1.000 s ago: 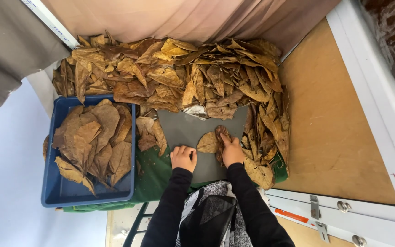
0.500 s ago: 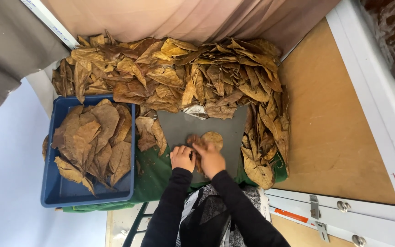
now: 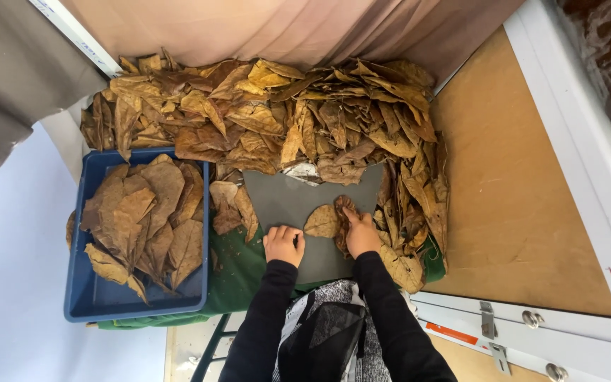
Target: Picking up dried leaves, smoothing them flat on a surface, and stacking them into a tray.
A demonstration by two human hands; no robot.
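You are pressing your right hand [image 3: 362, 233] flat, fingers released, onto a dark brown leaf [image 3: 343, 212] near the right edge of the grey mat [image 3: 284, 201], while your left hand [image 3: 283, 244] is resting loosely curled and empty at the mat's near edge. A paler leaf [image 3: 322, 221] is lying just beside it. Keep smoothing with even pressure, since the dry leaf looks brittle; the blue tray [image 3: 79, 308] is standing off the left edge.

This looks like a small work place for sorting leaves. A big heap of dry brown leaves [image 3: 270, 117] fills the table's far edge, and a blue plastic tray [image 3: 79, 304] holds flat ones.
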